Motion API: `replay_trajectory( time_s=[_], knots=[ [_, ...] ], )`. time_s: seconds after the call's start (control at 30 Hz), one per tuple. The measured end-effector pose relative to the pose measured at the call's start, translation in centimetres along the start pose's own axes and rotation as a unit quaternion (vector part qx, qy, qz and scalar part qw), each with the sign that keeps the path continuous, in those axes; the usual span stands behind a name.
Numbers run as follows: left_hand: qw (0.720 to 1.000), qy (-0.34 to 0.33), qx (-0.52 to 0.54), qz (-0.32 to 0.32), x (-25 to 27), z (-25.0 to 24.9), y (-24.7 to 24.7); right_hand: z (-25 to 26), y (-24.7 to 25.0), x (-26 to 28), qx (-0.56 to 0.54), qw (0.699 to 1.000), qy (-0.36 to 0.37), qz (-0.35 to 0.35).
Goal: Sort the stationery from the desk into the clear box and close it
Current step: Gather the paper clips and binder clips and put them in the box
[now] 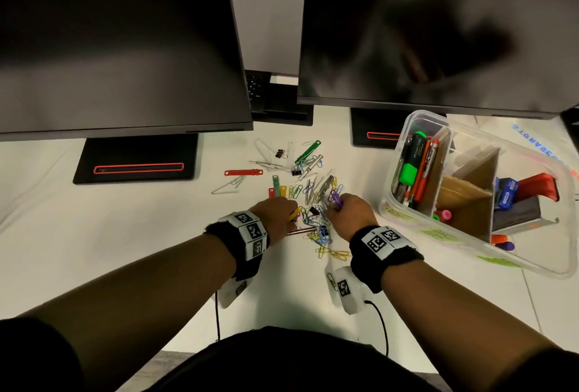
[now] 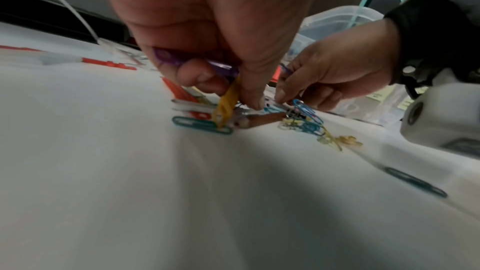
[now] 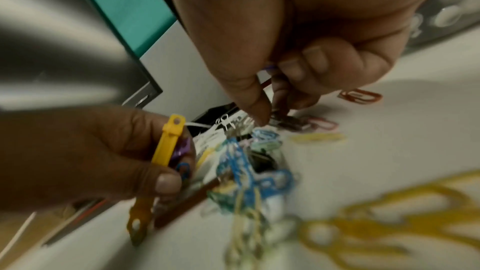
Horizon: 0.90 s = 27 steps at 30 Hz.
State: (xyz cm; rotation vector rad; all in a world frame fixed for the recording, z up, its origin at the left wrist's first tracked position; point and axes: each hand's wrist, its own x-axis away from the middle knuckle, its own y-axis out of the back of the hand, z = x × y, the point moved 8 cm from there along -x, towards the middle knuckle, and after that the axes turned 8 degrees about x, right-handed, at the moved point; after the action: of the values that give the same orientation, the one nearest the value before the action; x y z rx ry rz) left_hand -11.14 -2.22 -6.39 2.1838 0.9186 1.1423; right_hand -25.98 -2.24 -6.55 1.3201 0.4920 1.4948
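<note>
A heap of coloured paper clips (image 1: 316,222) lies on the white desk between my hands. My left hand (image 1: 293,212) (image 2: 228,91) grips a yellow plastic fastener strip (image 2: 226,108) (image 3: 167,143) together with a purple one (image 2: 166,56), its fingertips down at the heap. My right hand (image 1: 332,207) (image 3: 271,114) holds purple clips (image 1: 336,198) in curled fingers while its thumb and forefinger pinch at clips in the heap. The clear box (image 1: 395,203) stands open at the right, with pens, highlighters, cardboard dividers and a red stapler inside.
More clips, a red strip (image 1: 242,172), green strips (image 1: 308,151) and binder clips (image 1: 281,153) lie scattered behind the heap. A brown stick (image 1: 300,231) lies under the left hand. Two monitors on black stands (image 1: 134,159) close off the back. A printed lid (image 1: 532,147) lies behind the box.
</note>
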Motion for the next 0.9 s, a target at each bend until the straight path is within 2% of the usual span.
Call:
replay_trajectory(
  time_s=[0.23,0.4,0.63,0.77,0.9],
  knots=[
    [0.988,-0.002,0.123,-0.093,0.0,1.4,3.1,-0.1,2.3,-1.6,-0.141,0.986,-0.030,-0.082],
    [0.965,0.037,0.244,-0.094,-1.3,3.0,3.8,0.2,2.4,-2.6,-0.179,0.978,-0.060,-0.085],
    [0.924,0.066,0.363,-0.099,-2.1,4.5,4.7,1.3,2.9,-4.3,-0.100,0.987,-0.098,-0.080],
    [0.932,0.074,0.338,-0.107,-2.5,5.1,5.7,2.2,2.1,-5.6,-0.034,0.993,-0.104,-0.035],
    [0.975,0.052,0.136,-0.171,-2.5,5.3,8.3,3.1,2.0,-5.7,-0.014,0.996,-0.085,-0.018]
  ],
)
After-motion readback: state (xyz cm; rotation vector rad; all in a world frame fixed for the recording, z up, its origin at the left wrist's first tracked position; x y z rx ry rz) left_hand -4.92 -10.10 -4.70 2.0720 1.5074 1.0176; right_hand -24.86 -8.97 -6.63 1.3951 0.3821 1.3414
